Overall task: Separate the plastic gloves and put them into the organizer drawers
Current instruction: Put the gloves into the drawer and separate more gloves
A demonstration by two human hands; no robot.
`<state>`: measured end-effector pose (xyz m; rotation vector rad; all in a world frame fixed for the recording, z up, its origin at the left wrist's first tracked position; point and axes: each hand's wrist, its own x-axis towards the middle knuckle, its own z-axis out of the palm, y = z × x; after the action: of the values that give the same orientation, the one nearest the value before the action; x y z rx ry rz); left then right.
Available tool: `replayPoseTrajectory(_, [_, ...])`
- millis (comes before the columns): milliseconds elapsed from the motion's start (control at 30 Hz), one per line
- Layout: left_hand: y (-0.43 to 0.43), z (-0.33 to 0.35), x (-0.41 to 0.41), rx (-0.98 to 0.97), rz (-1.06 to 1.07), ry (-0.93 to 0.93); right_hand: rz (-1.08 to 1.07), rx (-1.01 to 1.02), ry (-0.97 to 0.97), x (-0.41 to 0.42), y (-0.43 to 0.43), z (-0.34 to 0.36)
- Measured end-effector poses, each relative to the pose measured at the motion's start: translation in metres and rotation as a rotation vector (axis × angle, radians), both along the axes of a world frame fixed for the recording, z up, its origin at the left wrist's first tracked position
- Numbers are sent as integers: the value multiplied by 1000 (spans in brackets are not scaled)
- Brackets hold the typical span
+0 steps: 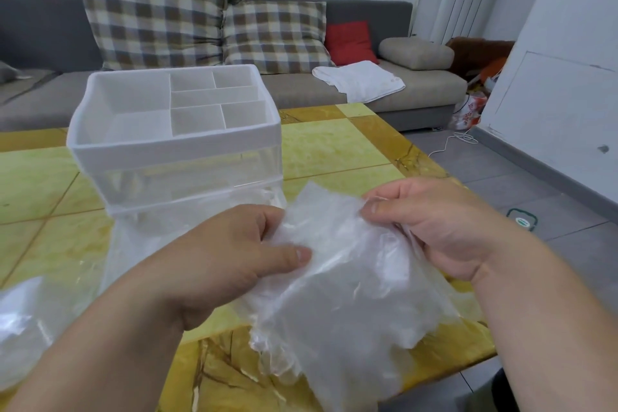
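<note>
On the yellow table (334, 150) stands the organizer (174, 144), drawers facing me. Just before it, to its right, hangs the wad of plastic gloves (334, 278) — my left hand (234, 254) pinches the edge nearer the organizer, my right hand (434, 227) the far top corner.

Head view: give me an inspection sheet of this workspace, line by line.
Surface: yellow-green marbled table.
Job's things: bunch of clear plastic gloves held over the table's near edge; organizer behind it, a white divided tray over clear drawers, tray compartments look empty.
Clutter: loose clear plastic at the table's left edge.
Hands: left hand and right hand each pinch the plastic gloves, one on each side.
Cables: white cable on the floor to the right of the table.
Surroundings: grey sofa with checked cushions, red cushion, white cloth.
</note>
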<state>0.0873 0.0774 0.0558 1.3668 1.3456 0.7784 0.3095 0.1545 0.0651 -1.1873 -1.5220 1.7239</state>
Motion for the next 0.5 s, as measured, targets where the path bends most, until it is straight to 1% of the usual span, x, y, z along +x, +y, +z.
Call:
replayPoseTrajectory(100, [-4, 6, 9, 44, 2, 82, 34, 21, -17, -4, 0, -3])
replayPoseTrajectory(133, [-2, 5, 13, 61, 50, 83, 42, 20, -22, -5, 0, -4])
replayPoseTrajectory(200, [1, -1, 16, 92, 218, 66, 60, 24, -45, -6, 1, -7])
replayPoseTrajectory(267, [4, -6, 16, 122, 337, 50, 73, 27, -23, -5, 3, -8])
replayPoseTrajectory(333, [5, -5, 14, 169, 352, 2, 131, 44, 39, 1, 6, -10])
replayPoseTrajectory(400, [4, -1, 12, 247, 318, -32, 250, 31, 72, 9, 10, -13])
replayPoseTrajectory(467, [2, 4, 11, 355, 308, -3, 359, 37, 33, 14, 11, -19])
replayPoseTrajectory(500, [2, 6, 10, 408, 319, 27, 362, 58, -18, 15, 11, -21])
